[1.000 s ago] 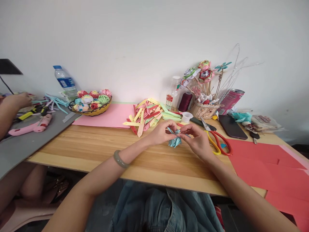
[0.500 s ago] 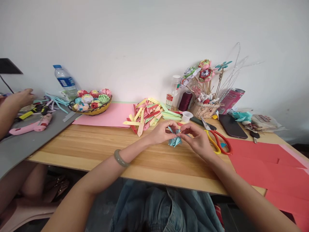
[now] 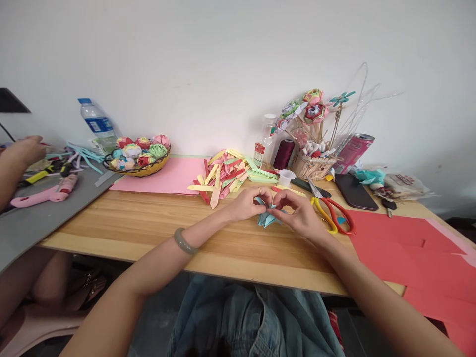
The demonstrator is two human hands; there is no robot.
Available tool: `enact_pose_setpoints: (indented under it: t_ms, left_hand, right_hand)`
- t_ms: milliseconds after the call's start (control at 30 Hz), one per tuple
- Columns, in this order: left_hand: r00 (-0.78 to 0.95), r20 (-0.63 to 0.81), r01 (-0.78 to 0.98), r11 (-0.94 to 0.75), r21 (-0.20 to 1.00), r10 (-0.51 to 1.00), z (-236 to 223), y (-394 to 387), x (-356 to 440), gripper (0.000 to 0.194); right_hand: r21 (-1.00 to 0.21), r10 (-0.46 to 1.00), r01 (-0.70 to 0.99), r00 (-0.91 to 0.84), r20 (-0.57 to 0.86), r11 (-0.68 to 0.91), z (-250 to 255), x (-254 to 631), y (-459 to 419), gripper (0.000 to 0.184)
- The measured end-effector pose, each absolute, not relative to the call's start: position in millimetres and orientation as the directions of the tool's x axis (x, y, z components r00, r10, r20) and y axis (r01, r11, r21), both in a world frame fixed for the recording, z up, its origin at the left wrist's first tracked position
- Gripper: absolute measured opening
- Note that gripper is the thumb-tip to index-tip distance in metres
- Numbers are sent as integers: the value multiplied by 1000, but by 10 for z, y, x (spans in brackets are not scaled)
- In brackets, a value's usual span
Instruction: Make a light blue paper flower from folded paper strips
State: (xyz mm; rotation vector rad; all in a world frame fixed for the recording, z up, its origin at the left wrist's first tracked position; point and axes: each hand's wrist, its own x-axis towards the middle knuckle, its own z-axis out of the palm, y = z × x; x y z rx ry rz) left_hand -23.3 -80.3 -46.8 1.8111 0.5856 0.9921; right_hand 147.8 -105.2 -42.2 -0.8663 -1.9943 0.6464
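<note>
Between my two hands is a light-blue folded paper flower (image 3: pixel 267 219), its pointed petals hanging below my fingertips. My left hand (image 3: pixel 248 204) pinches it from the left, thumb and fingers closed at its top; a ring and a grey-green bangle (image 3: pixel 184 241) are on that arm. From the right, my right hand (image 3: pixel 299 214) pinches the same flower, fingertips meeting those of the left. Fingers cover the flower's upper part. Just right of my right hand lie scissors (image 3: pixel 327 210) with red and yellow handles. Behind my left hand is a heap of folded paper strips (image 3: pixel 223 174) in several colours.
A basket of paper flowers (image 3: pixel 143 168) stands on pink paper (image 3: pixel 178 176). Along the wall are a bottle (image 3: pixel 98 121), thread spool (image 3: pixel 284 153) and flower pot (image 3: pixel 310 166). A phone (image 3: pixel 355 192) and red paper (image 3: pixel 394 248) lie right. Another person's hand (image 3: pixel 28 149) is at left, above a pink glue gun (image 3: pixel 48 193).
The view has shifted slightly. Both hands still pinch the blue flower, which has turned a little so its petals show at a different angle.
</note>
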Motion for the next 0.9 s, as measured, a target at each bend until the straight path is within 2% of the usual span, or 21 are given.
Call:
enact_pose_setpoints:
  t_ms: [233, 900]
  left_hand:
    - [520, 389, -38, -435, 900, 760, -467, -785, -240, 14]
    - [465, 454, 13, -519, 854, 760, -429, -829, -227, 14]
  right_hand:
    - [-655, 762, 393, -279, 584, 645, -481, 1476, -1046, 19]
    - [-513, 676, 460, -333, 658, 725, -467, 1472, -1044, 11]
